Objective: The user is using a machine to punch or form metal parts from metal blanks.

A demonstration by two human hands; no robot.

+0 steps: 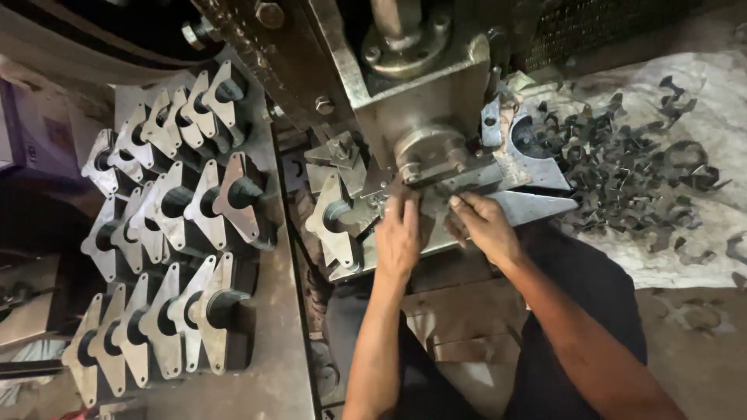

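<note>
Both my hands reach under the ram of a metal press (424, 101). My left hand (398, 237) lies flat on a metal plate piece (424, 225) on the press bed, fingers pointing at the die. My right hand (482, 225) pinches the same piece from the right, fingertips at the tool. A flanged metal part with a round collar (333, 222) leans just left of my left hand. Whether the fingers close around the plate is hidden by the hands themselves.
Rows of several stamped flanged parts (167, 210) stand stacked on the steel table (272, 342) at left. A heap of dark metal offcuts (630, 175) lies on a white sheet (700, 101) at right. A wedge-shaped steel guide (537, 204) sticks out beside my right hand.
</note>
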